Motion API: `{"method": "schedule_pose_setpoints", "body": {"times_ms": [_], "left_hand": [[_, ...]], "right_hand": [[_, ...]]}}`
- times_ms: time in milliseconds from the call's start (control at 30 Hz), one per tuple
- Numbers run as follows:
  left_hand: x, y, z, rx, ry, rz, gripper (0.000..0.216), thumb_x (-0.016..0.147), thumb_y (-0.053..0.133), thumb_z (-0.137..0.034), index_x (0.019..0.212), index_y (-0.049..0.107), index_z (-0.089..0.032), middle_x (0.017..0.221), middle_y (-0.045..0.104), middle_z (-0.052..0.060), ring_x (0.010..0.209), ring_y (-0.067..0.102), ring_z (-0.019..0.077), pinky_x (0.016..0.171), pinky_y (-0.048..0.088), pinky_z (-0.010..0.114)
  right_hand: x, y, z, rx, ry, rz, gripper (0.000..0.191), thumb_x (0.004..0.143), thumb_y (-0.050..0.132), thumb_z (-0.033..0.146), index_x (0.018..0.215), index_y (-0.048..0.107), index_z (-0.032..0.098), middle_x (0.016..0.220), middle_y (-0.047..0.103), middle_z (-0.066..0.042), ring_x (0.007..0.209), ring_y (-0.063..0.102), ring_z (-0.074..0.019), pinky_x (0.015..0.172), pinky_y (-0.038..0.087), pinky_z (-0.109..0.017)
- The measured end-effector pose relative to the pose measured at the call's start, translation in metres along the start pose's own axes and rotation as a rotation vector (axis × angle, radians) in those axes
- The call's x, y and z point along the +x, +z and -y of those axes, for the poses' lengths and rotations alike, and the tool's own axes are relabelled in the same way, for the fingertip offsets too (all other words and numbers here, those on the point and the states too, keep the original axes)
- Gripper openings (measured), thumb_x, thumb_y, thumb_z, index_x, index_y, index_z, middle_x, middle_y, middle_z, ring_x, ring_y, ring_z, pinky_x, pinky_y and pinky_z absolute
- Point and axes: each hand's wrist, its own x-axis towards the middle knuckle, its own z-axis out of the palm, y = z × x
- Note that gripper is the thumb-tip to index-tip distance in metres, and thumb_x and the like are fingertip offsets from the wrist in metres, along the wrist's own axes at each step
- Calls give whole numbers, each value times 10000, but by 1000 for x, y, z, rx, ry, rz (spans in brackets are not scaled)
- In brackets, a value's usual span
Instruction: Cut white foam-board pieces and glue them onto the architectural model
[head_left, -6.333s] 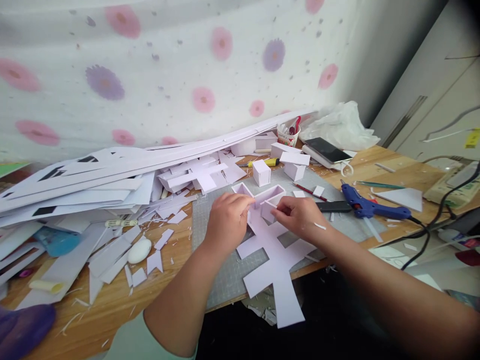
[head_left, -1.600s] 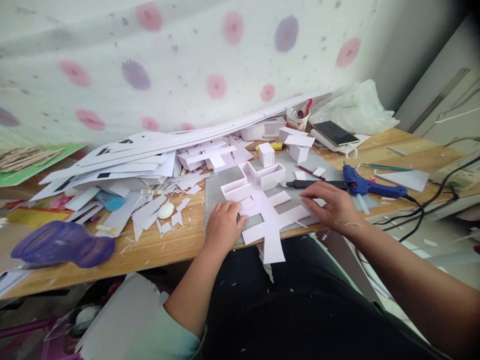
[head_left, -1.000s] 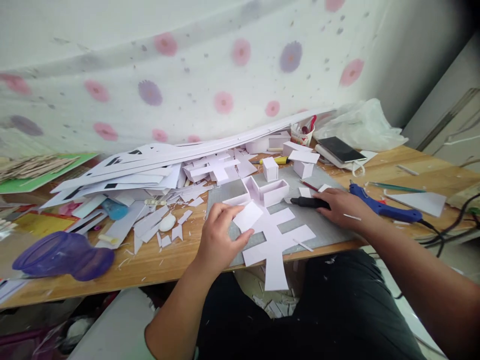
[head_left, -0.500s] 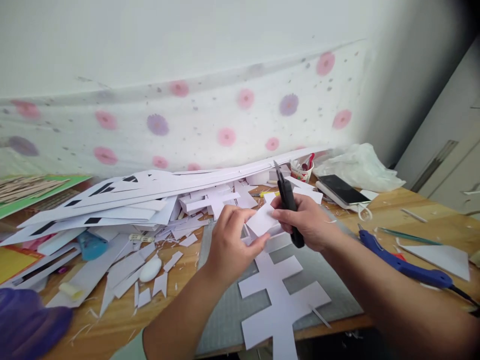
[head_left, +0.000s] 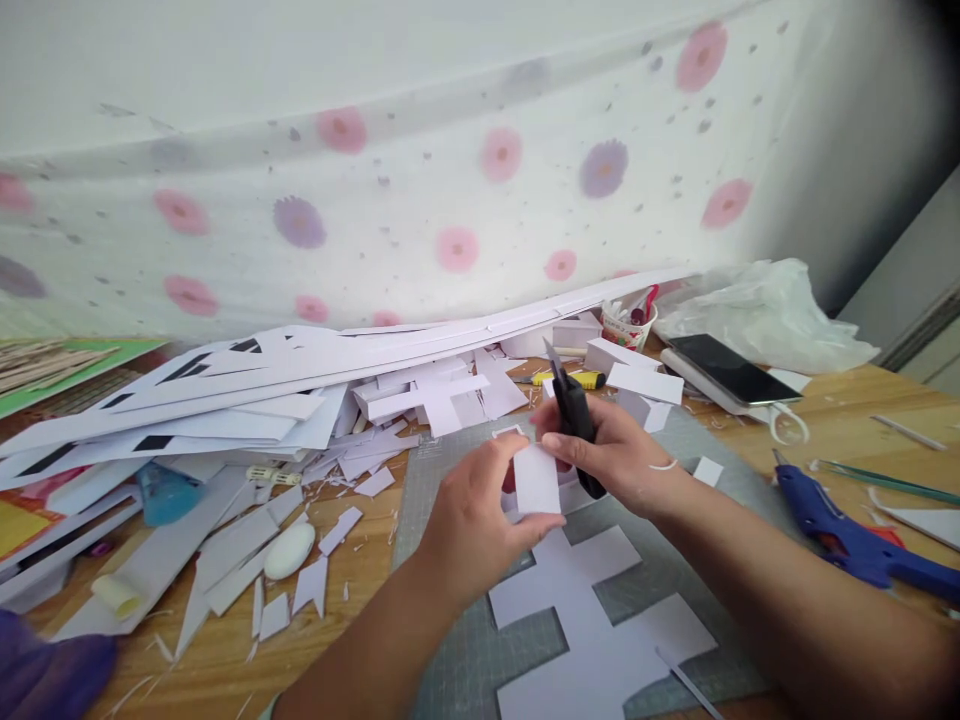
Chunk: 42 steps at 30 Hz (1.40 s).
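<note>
My left hand (head_left: 476, 510) is closed on a small white foam board piece (head_left: 537, 480), pinched by its edges between thumb and fingers. My right hand (head_left: 604, 440) grips a black utility knife (head_left: 573, 415), its blade pointing up and away; the thumb tip touches or nearly touches the piece's upper right edge. Below both hands, a white cut-out board with stepped side tabs (head_left: 577, 610) lies on the grey-green cutting mat (head_left: 450, 640) and reaches the near edge. Part of another white piece shows behind the hands, mostly hidden.
On the left lie stacked white sheets (head_left: 300, 370), scraps and a white oval object (head_left: 289, 551). A yellow utility knife (head_left: 585, 380) and a cup of tools (head_left: 628, 325) are behind. To the right are a phone (head_left: 724, 368), a blue glue gun (head_left: 832, 530) and tweezers (head_left: 892, 482).
The camera view has shifted and moved closer. My left hand has turned the white piece more upright. The knife stays in my right hand.
</note>
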Motion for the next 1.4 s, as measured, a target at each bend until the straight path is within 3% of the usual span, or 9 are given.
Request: {"method": "schedule_pose_setpoints", "body": {"times_ms": [133,300,400,600,900,1200,1400], "left_hand": [[-4,-1,3,-272,-105,-128,561,597,822,-453,979,478,-228,835,585,6,716,546,167,633,463,290],[-6,0,9,-567,-145,-164,558,629,784,-522,977,465,-224,804,546,0,701,511,147,614,442,265],[-6,1,10,-624,-145,-188,557,598,818,-482,960,487,-217,788,542,-5,679,496,130,590,436,241],[-5,3,7,-717,-131,-180,617,530,862,-474,964,508,-214,775,577,-8,665,519,121,534,431,201],[-7,6,-1,-803,-85,-195,582,544,867,-452,947,524,-212,767,597,-20,644,528,88,534,449,163],[-8,7,-7,-735,-39,-199,592,536,872,-452,957,530,-216,770,603,-26,652,541,88,575,465,171],[-7,8,-6,-768,-71,-205,582,533,867,-462,929,529,-204,745,590,-26,623,528,87,535,447,168]], "right_hand": [[-7,-9,-3,-268,-247,-32,264,880,536,222,1142,500,219,860,570,-23,729,533,-149,673,447,-293],[-20,-11,-2,-577,-388,116,109,869,558,232,970,530,205,766,580,-2,645,515,-130,587,389,-248],[-23,-8,-1,-658,-383,187,53,842,553,231,818,528,190,664,561,11,583,489,-121,544,343,-240],[-25,-8,-1,-796,-366,182,68,744,507,134,701,523,183,586,533,14,523,455,-119,507,280,-244],[-29,-3,1,-866,-391,143,80,757,509,158,710,573,163,600,574,-19,533,520,-143,514,279,-259],[-25,-8,-6,-921,-356,64,84,756,504,166,700,566,168,593,593,-25,538,549,-163,512,272,-264],[-26,-8,-3,-872,-453,131,119,737,482,161,717,599,166,598,595,-32,544,552,-165,526,289,-268]]}}
